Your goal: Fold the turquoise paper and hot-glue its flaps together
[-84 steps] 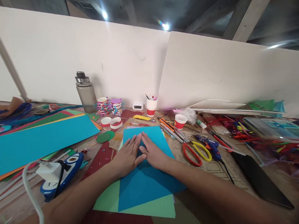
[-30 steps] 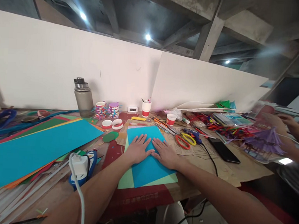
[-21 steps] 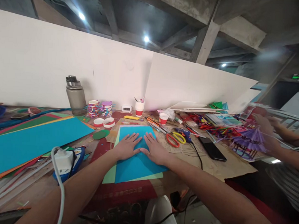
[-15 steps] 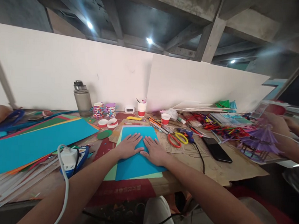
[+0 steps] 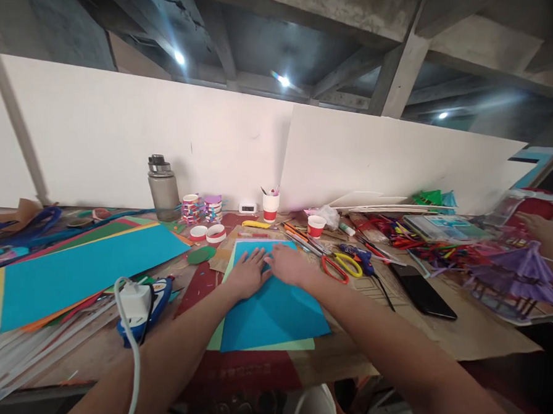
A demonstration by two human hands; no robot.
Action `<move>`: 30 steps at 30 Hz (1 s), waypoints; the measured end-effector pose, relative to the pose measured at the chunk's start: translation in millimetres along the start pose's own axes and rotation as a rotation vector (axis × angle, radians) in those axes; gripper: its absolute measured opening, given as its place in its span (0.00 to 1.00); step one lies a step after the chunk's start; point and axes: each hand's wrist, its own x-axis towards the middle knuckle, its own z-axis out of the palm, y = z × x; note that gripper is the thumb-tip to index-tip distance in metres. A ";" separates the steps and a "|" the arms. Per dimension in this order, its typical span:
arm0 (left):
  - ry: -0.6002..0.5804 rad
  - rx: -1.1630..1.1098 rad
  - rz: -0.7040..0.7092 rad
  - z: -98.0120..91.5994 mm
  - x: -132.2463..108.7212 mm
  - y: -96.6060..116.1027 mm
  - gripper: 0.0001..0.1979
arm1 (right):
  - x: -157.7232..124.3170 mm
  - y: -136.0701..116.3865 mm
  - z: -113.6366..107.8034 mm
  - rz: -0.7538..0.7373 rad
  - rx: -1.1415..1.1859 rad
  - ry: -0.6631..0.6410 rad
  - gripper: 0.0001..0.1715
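Note:
A blue sheet of paper [image 5: 270,318] lies in front of me on top of a pale green sheet [image 5: 297,345]. My left hand [image 5: 249,273] rests flat on the blue sheet with its fingers stretched out. Close beside it, my right hand [image 5: 288,264] lies on the upper part of the same sheet, its fingers bent toward the left hand. No object shows in either hand. The right fingertips are partly hard to make out.
Red-handled scissors [image 5: 334,269], yellow-handled scissors [image 5: 350,264], a glue gun [image 5: 360,256] and a phone [image 5: 423,292] lie to the right. Blue sheets [image 5: 92,265], a power strip [image 5: 158,303] and a bottle [image 5: 163,192] are left. Another person's hand [image 5: 541,233] is at far right.
My right hand has moved up the blue sheet, and its fingers have gone from spread to bent. My left hand stays flat. The view has shifted slightly.

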 end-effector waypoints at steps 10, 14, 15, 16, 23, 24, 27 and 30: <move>-0.057 -0.047 -0.031 1.1 -1.6 -2.4 0.31 | 4.7 5.9 37.4 0.106 0.250 -0.048 0.47; -0.069 -0.051 -0.031 2.1 -1.5 -3.8 0.31 | 6.6 6.6 34.2 0.103 0.281 -0.050 0.47; -0.064 -0.049 -0.030 2.3 -1.5 -4.0 0.31 | 6.3 6.3 33.3 0.098 0.287 -0.049 0.48; -0.059 -0.044 -0.029 2.4 -1.4 -4.2 0.31 | 5.9 6.0 32.5 0.096 0.295 -0.046 0.48; -0.053 0.050 -0.039 0.8 -1.7 -1.4 0.31 | 5.6 5.2 30.8 0.098 0.329 -0.017 0.45; -0.062 0.060 -0.041 0.3 -2.1 -0.5 0.31 | 5.8 5.3 31.0 0.096 0.332 -0.016 0.45; -0.129 0.073 -0.055 -5.3 -1.6 1.4 0.31 | 5.6 5.4 31.4 0.097 0.337 -0.022 0.45; -0.236 0.050 -0.053 -17.6 4.9 0.1 0.32 | 5.2 5.3 31.2 0.089 0.333 -0.013 0.43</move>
